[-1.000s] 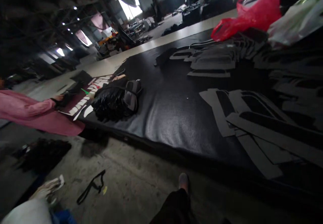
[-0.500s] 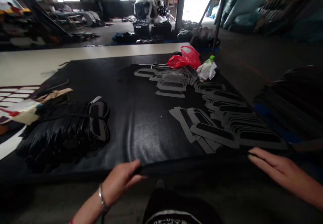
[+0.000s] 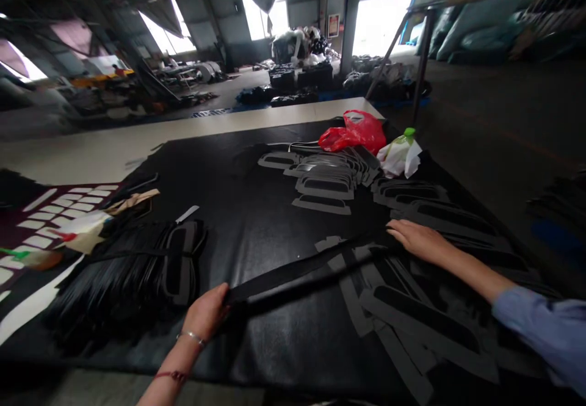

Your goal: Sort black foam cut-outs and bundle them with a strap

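Observation:
A long black strip (image 3: 293, 271) stretches between both hands over the black-covered table (image 3: 270, 229). My left hand (image 3: 206, 311), with a silver bracelet at the wrist, is closed on its left end. My right hand (image 3: 414, 238) pinches the other end, higher and farther from me. Below the right forearm lie grey cut pieces with black centres (image 3: 425, 314), partly covered by the strip. Left of my left hand sits a tied bundle of black pieces (image 3: 132, 271).
More grey pieces (image 3: 325, 183) lie at the table's middle back, beside a red plastic bag (image 3: 354, 131) and a white bag with a green top (image 3: 400, 154). A maroon sheet with pale shapes (image 3: 68, 204) lies at left. A metal post (image 3: 422, 64) stands behind.
Both hands have moved from the table's near edge up over its surface, lifting the black strip between them. The right hand has moved left and away from me. The view has tilted up.

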`<state>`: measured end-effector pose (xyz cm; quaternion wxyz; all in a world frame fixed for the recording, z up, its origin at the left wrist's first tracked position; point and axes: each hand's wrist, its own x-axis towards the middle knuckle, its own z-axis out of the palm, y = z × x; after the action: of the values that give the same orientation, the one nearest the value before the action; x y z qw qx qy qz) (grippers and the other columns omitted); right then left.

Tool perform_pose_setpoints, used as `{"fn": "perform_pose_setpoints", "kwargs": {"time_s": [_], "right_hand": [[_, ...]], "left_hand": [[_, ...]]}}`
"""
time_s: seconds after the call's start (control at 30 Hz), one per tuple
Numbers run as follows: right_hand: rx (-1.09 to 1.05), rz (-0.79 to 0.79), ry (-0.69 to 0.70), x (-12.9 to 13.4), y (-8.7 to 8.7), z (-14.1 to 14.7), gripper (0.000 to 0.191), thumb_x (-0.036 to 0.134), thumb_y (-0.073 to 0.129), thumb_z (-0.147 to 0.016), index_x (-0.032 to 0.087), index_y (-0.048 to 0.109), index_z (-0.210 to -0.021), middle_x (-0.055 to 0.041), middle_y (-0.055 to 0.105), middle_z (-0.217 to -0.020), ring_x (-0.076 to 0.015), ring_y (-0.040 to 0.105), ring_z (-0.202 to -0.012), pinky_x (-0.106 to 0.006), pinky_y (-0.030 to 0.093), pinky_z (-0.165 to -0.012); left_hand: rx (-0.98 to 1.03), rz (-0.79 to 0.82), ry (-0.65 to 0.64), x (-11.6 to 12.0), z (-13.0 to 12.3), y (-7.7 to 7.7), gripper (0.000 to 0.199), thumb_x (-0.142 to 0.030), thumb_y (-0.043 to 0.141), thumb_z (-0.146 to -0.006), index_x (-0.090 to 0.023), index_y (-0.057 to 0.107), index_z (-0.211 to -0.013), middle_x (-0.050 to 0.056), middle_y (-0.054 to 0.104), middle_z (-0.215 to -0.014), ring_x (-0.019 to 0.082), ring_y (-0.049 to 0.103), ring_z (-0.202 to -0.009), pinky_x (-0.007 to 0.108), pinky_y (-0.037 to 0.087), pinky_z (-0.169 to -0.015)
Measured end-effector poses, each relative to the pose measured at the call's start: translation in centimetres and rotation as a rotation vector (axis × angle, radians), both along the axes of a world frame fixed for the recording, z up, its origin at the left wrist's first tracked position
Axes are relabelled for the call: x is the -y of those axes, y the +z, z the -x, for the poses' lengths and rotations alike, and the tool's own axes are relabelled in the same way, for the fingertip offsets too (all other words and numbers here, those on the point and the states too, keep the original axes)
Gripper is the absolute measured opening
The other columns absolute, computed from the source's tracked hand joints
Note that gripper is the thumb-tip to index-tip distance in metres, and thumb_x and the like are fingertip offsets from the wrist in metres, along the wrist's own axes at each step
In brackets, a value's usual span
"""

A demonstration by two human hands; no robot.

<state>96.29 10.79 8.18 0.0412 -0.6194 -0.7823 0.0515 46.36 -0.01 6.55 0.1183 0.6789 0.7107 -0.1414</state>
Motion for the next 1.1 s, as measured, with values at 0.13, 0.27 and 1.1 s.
{"fn": "perform_pose_setpoints", "kwargs": {"time_s": [0.13,0.27,1.1], "right_hand": [[0.085,0.091,0.065,-6.5,-0.9,2.9,0.028,0.034,0.035,-0.091,0.023,0.055,-0.107,-0.0075,0.060,-0.097,-0.0210,0.058,-0.089,-0.031,0.042,-0.074],[0.053,0.059,0.073,-10.4,-2.0,5.8,0.031,0.029,0.038,-0.089,0.020,0.052,-0.116,-0.0114,0.058,-0.102,-0.0244,0.055,-0.095,-0.036,0.038,-0.081],[0.073,0.176,-0.505,15.2,-4.1,3.3,0.027,0.042,0.063,-0.074,0.018,0.057,-0.086,-0.0085,0.057,-0.089,-0.0252,0.056,-0.088,-0.033,0.042,-0.074]], "left_hand": [[-0.056,0.011,0.069,-2.0,-0.7,-1.4,0.024,-0.020,0.043,-0.082,-0.018,0.050,-0.105,0.010,0.062,-0.107,0.019,0.058,-0.100,0.027,0.042,-0.083],[-0.107,0.036,0.127,-4.0,-1.0,-2.5,0.024,-0.031,0.041,-0.085,-0.016,0.051,-0.101,0.012,0.063,-0.100,0.021,0.060,-0.093,0.030,0.044,-0.079],[1.273,0.129,0.394,-2.2,-24.9,-9.0,0.071,-0.048,0.057,-0.068,-0.004,0.041,-0.123,0.006,0.062,-0.077,0.017,0.059,-0.065,0.029,0.049,-0.064]]}}
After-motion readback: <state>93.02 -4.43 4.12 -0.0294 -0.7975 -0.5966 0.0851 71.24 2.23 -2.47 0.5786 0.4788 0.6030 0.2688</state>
